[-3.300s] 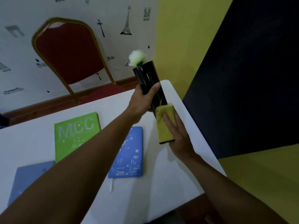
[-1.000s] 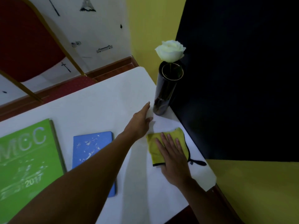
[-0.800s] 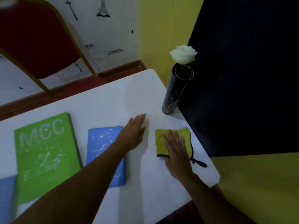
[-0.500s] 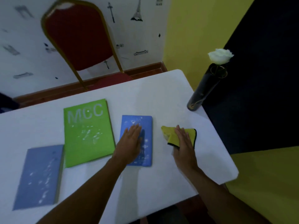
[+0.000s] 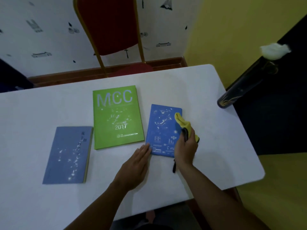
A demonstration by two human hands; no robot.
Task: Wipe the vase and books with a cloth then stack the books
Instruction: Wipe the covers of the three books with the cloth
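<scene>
Blue book, right of frame centre on tabletop: right hand closed on bunched yellow cloth over its right edge, left hand open, flat at lower-left corner; advise pinning that corner, wiping top-to-bottom in overlapping strokes.

White counter carries three books side by side: grey-blue book at left, green book marked "MCC 2017" in the middle, blue book at right. Right hand grips the yellow cloth over the blue book's right edge. Left hand lies flat, fingertips touching that book's near-left corner. Black vase with white flower stands at the counter's far-right edge.
</scene>
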